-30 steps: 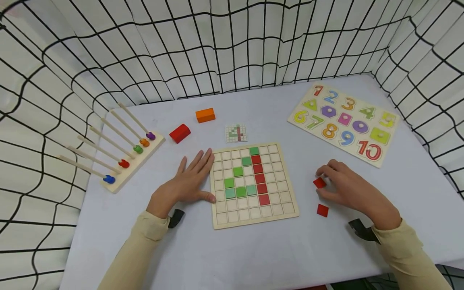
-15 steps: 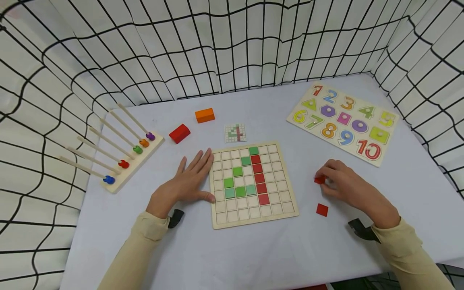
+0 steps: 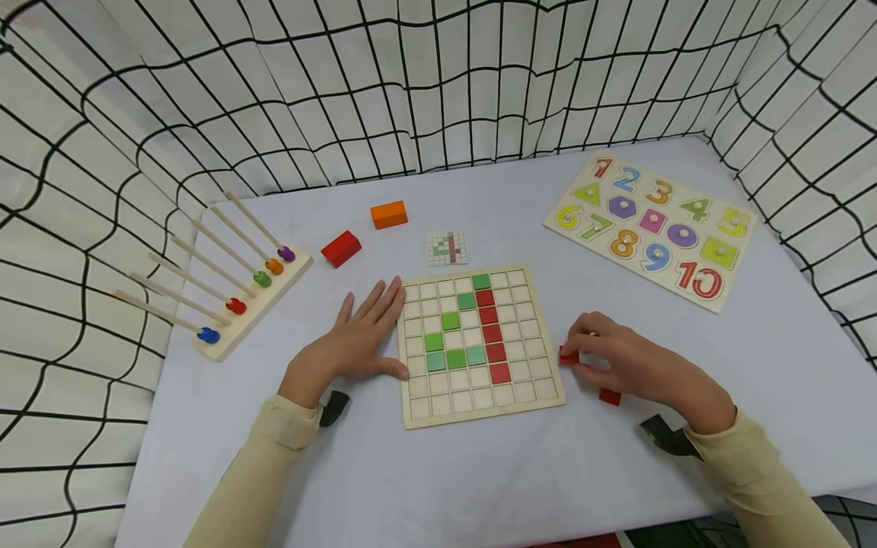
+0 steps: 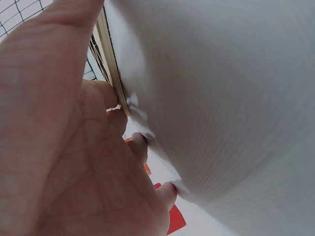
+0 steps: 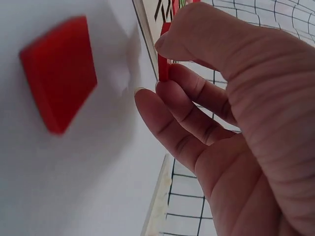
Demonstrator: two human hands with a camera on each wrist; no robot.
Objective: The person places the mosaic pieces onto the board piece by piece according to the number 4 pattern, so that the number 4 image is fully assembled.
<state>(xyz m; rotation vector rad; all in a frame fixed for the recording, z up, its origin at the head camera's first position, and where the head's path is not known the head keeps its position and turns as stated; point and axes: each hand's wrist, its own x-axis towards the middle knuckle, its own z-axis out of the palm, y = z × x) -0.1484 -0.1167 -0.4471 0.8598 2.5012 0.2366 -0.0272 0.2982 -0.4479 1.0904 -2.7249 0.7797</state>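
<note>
My right hand [image 3: 626, 361] pinches a small red square tile [image 3: 568, 355] between thumb and fingers, just off the right edge of a wooden grid board [image 3: 438, 407]. In the right wrist view the held tile [image 5: 163, 54] appears edge-on at the fingertips. A second red tile [image 3: 610, 396] lies on the table, partly hidden beneath that hand. My left hand [image 3: 356, 339] lies flat with spread fingers, its thumb and fingertips touching the board's left edge. On the board, green tiles [image 3: 455, 358] form a stepped outline, and a column of red tiles [image 3: 492, 333] runs beside them.
Behind the board lies a small pattern card [image 3: 447, 249]. A red block [image 3: 341, 249] and an orange block [image 3: 389, 215] stand back left, near a wooden peg rack [image 3: 263, 301] with coloured beads. A number puzzle [image 3: 651, 228] lies back right. Black netting [image 3: 473, 91] surrounds the table.
My right hand has picked up one red tile from the table and carried it left to the board's right edge. The left hand has stayed in place.
</note>
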